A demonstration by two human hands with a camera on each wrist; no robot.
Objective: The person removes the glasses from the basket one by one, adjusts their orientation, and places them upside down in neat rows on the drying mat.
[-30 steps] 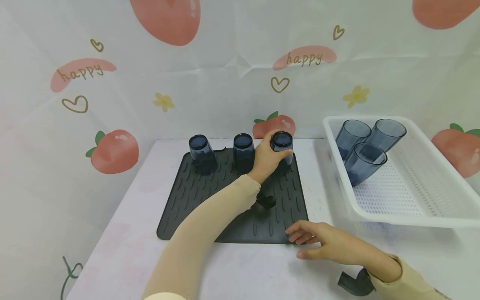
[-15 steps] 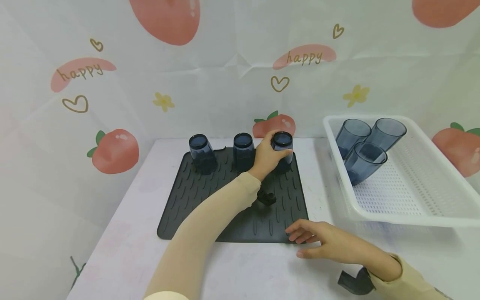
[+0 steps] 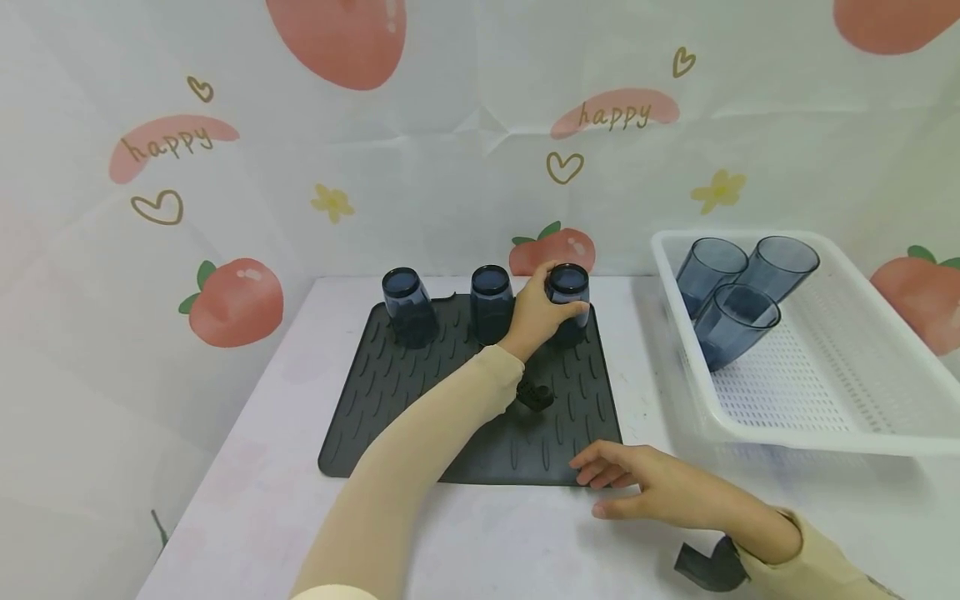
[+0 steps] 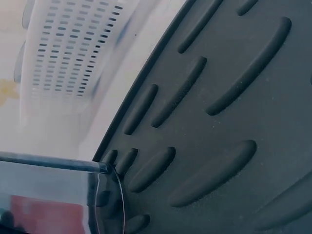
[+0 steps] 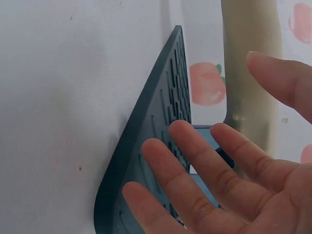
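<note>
Toward the back right of the black ribbed mat [image 3: 375, 425], my left hand [image 3: 534, 315] grips a blue-tinted drinking glass [image 3: 568, 283] standing upside down. In the left wrist view the lower part of this glass [image 4: 48, 190] meets the mat at the lower left; no fingers show there. Two more upturned glasses stand along the mat's back edge, a middle glass [image 3: 491, 304] beside my wrist and a left glass [image 3: 408, 308]. My right hand [image 3: 637, 483] hovers by the mat's front right corner. Its fingers [image 5: 190, 146] are relaxed and spread, holding nothing.
At the right stands a white perforated plastic basket [image 3: 930, 442]. Three blue glasses [image 3: 738, 317] lean in its left end, mouths up. A white printed cloth [image 3: 420, 208] hangs behind the table [image 3: 247, 500]. Black wrist straps [image 3: 712, 567] show at the wrists.
The whole view has shifted slightly. Both hands and all the glasses keep their places; my left hand stays on the right-hand glass.
</note>
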